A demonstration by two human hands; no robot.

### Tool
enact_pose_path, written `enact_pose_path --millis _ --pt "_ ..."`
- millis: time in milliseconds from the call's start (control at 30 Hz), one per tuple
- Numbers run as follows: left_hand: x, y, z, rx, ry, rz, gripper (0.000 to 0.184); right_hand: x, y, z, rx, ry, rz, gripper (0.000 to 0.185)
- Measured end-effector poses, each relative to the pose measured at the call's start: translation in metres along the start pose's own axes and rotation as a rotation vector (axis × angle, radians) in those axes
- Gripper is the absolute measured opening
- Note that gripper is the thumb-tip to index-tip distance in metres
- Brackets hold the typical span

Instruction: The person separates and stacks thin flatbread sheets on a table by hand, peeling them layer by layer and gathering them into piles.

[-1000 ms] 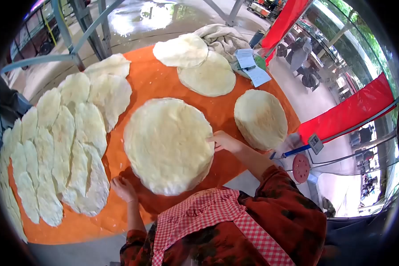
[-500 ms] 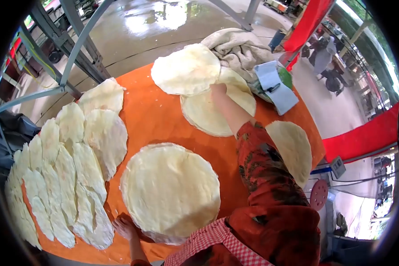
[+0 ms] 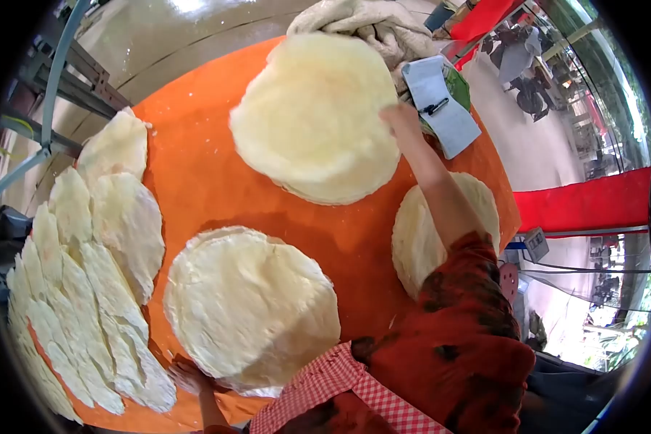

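Bright daylight look, with white glare on the shiny floor at top and blown-out patches at lower right. Soft shadows darken the table beyond the near bread and that bread's lower right; right hand and far bread slightly blurred. Strong fisheye curvature, corners blacked out.

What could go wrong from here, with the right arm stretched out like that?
The right hand is at the edge of the far flatbread; pulling on one edge might tear it.
The pen lies loose on the notepad close by, so a sideways swing could knock it off.
The sleeve overhangs the flatbread at the right and may drag it.
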State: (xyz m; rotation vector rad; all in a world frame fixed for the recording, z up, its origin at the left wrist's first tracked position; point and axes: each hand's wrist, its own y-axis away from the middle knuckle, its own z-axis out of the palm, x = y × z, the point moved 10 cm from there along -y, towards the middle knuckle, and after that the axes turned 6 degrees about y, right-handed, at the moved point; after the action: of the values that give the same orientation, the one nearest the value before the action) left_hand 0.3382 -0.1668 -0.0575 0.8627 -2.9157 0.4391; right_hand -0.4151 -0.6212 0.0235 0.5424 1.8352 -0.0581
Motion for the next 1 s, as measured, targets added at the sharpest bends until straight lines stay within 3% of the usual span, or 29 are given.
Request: enact_pose_path --millis 67,167,200,300,333,433,500,533,567,633,667,733,767,800,833,867,900,933,1000 --pt "-0.004 0.0 0.002 -0.011 0.021 -0.007 0.021 0.093 -0.034 -0.028 0.096 0.333 -0.234 0.025" --pt "0.005 -0.001 -0.005 -0.023 0.053 -0.031 0.021 0.102 0.002 -0.052 0.493 0.865 -0.059 0.036" --pt "0.007 -0.003 -0.006 -0.023 0.041 -0.033 0.02 0.1 0.007 -0.054 0.485 0.709 -0.032 0.042" --pt "-0.007 0.0 0.001 -0.037 0.069 -0.063 0.016 0.167 -0.034 -0.029 0.014 0.08 0.224 0.045" --pt "-0.009 0.0 0.003 -0.036 0.071 -0.069 0.015 0.145 -0.005 -0.017 -0.131 -0.122 0.34 0.038" --pt "-0.007 -0.003 -0.001 -0.024 0.093 -0.064 0.015 0.093 -0.042 0.008 -0.232 -0.002 0.047 0.043" --pt "0.006 -0.004 -0.016 0.011 0.13 -0.06 0.016 -0.03 0.005 0.055 -0.328 0.055 -0.337 0.046" --pt "0.003 -0.003 -0.013 0.028 0.112 -0.01 0.016 -0.076 0.022 0.08 -0.347 0.108 -0.362 0.048" --pt "0.0 -0.003 -0.012 0.026 0.11 -0.006 0.016 -0.156 0.088 0.094 -0.178 0.248 -0.534 0.044" --pt "-0.001 -0.002 -0.015 0.027 0.127 -0.009 0.017 -0.192 0.065 0.143 -0.392 0.204 -0.461 0.044" --pt "-0.002 -0.002 -0.014 0.022 0.148 0.0 0.017 -0.239 0.119 0.149 -0.433 0.294 -0.486 0.05" --pt "-0.005 -0.002 -0.02 0.035 0.25 0.006 0.016 -0.288 0.189 0.144 -0.422 -0.08 -0.436 0.048" --pt "-0.013 -0.004 -0.016 0.058 0.21 0.023 0.015 -0.318 0.245 0.129 -0.388 -0.026 -0.339 0.044" --pt "-0.027 -0.008 -0.008 -0.031 0.467 -0.097 0.016 -0.337 0.287 0.114 -0.353 0.03 -0.248 0.04" --pt "-0.036 -0.011 0.002 -0.117 0.729 -0.214 0.017 -0.347 0.292 0.119 -0.525 -0.169 -0.316 0.037" --pt "-0.026 -0.008 -0.006 -0.107 0.986 -0.24 0.02 -0.343 0.276 0.097 -0.486 0.142 -0.423 0.036" --pt "-0.005 0.004 -0.02 -0.099 1.242 -0.268 0.024 -0.347 0.374 0.09 -0.508 0.014 -0.514 0.043" --pt "0.032 0.023 -0.028 -0.306 1.576 -0.355 0.029 -0.333 0.401 0.082 -0.414 0.095 -0.436 0.04" --pt "0.113 0.068 -0.055 -0.723 2.17 -0.564 0.041 -0.279 0.355 0.089 -0.524 0.017 -0.257 0.039"
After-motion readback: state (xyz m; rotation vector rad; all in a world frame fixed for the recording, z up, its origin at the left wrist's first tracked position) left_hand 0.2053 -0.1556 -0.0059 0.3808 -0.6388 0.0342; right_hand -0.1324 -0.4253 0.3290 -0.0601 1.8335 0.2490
